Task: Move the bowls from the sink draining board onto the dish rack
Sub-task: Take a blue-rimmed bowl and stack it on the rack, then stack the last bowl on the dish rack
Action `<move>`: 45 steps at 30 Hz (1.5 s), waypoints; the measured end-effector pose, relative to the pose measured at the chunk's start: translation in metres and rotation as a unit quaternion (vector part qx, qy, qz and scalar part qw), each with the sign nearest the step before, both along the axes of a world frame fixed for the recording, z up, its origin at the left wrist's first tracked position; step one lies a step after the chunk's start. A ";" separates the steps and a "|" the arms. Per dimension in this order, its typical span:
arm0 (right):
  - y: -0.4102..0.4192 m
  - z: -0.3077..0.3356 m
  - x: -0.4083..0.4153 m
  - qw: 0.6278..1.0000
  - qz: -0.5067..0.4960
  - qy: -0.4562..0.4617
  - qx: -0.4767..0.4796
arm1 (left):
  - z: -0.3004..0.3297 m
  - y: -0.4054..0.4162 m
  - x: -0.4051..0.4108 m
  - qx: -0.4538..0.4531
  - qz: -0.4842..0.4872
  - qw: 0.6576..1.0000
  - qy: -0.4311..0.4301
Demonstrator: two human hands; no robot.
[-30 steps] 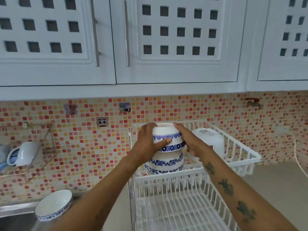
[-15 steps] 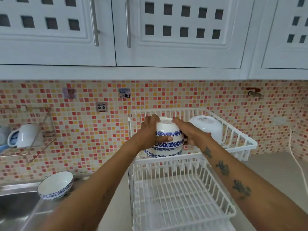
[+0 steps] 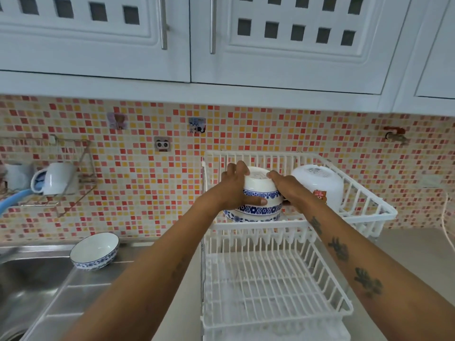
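A white bowl with blue flower bands (image 3: 258, 190) lies upside down on top of other upturned blue-patterned bowls in the upper tier of the white dish rack (image 3: 369, 203). My left hand (image 3: 234, 188) grips its left side and my right hand (image 3: 288, 187) presses on its right side. One more blue-and-white bowl (image 3: 94, 251) stands upright on the steel draining board (image 3: 81, 291) at the lower left. How many bowls lie under the held one is hidden by my hands.
A white plastic bowl with a red print (image 3: 318, 185) lies upturned at the right of the upper tier. The rack's lower tier (image 3: 270, 286) has bare wire. A white mug (image 3: 55, 178) hangs on a wall rack at left. The sink basin (image 3: 22, 286) is lower left.
The held bowl has come down onto the stacked bowls in the upper tier. Both hands stay on it. The camera has tilted down, showing more of the sink and lower tier.
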State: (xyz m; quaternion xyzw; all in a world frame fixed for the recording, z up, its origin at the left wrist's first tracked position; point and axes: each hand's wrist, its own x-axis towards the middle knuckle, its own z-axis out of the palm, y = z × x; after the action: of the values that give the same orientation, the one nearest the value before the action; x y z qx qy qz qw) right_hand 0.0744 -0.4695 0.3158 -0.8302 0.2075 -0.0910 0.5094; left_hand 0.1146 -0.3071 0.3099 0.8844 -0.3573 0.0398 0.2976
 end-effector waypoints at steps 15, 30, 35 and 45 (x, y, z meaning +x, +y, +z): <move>0.177 0.033 0.022 0.882 0.076 -0.461 -0.065 | 0.011 0.122 0.023 -0.471 0.107 0.854 0.193; 0.389 -0.140 0.190 0.975 0.149 -0.090 0.135 | -0.158 0.400 0.119 -0.459 0.374 0.689 0.418; 0.405 -0.205 0.235 0.985 0.093 0.017 0.145 | -0.210 0.457 0.159 -0.437 0.445 0.646 0.441; 0.426 -0.289 0.311 0.976 0.091 0.064 0.186 | -0.266 0.422 0.231 -0.525 0.405 0.630 0.404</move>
State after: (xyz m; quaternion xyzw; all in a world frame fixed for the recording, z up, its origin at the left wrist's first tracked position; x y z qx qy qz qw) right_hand 0.3857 -0.0435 0.0273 -0.7408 0.1766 0.0494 0.6462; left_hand 0.3453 0.1151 0.0442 0.5614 0.2745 -0.0239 0.7803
